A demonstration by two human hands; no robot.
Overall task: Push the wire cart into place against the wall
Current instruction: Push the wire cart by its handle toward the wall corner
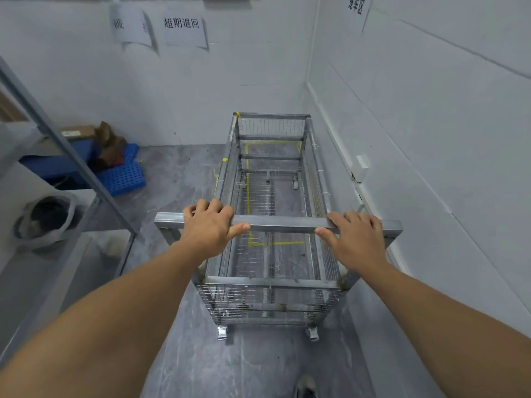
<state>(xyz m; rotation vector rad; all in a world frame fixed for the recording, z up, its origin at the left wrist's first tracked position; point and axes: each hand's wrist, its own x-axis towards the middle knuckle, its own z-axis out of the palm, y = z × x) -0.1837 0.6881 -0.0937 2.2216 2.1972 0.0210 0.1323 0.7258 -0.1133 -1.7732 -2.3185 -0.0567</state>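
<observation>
An empty metal wire cart on small casters stands lengthwise in front of me, close along the right wall. Its far end lies a short way from the back wall. Across its near end runs a flat metal handle bar. My left hand grips the bar left of centre, fingers over the top and thumb underneath. My right hand lies on the bar right of centre, fingers over it and thumb along the near edge. Yellow tape lines on the floor show through the mesh.
A grey metal shelf frame stands at the left with a coiled grey ring on it. Blue perforated crates and brown cardboard sit in the back left corner. A white wall box juts from the right wall. My shoe shows below.
</observation>
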